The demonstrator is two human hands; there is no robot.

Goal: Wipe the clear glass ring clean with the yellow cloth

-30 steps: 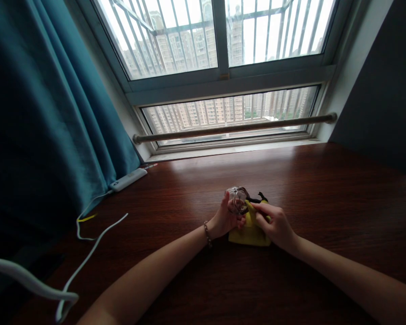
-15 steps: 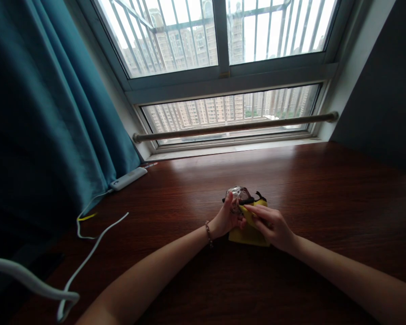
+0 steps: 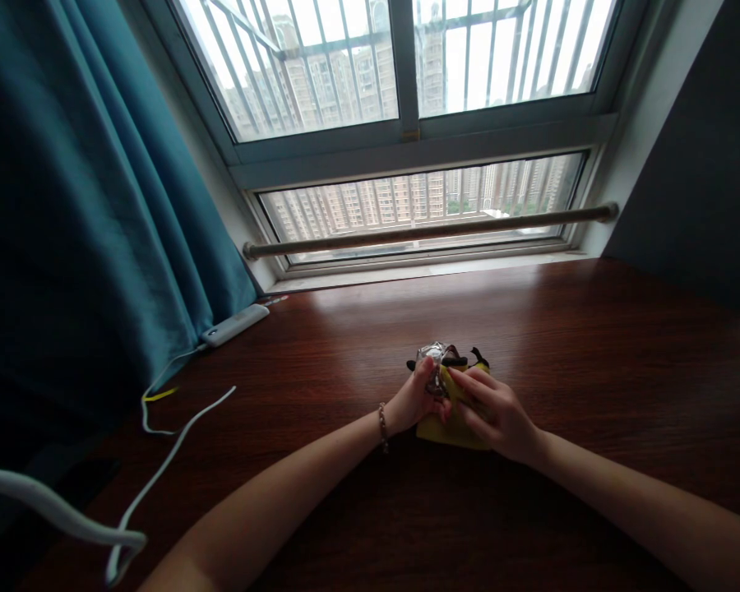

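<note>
1. The left hand [image 3: 414,400] curls around clear goggles [image 3: 437,362], fingers closed on the rounded, glossy plastic lens; a beaded bracelet [image 3: 381,427] circles that wrist.
2. The right hand [image 3: 492,411] presses a soft yellow cloth [image 3: 435,427] against the goggles, fingers bent and gripping the fabric.
3. A thin black strap [image 3: 462,359] shows on the goggles' far side.
4. Goggles and cloth sit at the middle of the polished dark wood table [image 3: 592,345], the cloth touching the tabletop.
5. Left of the goggles, well apart, a white cable [image 3: 178,436] snakes over the table; a slim white power strip [image 3: 234,325] lies by the teal curtain [image 3: 86,205].
</note>
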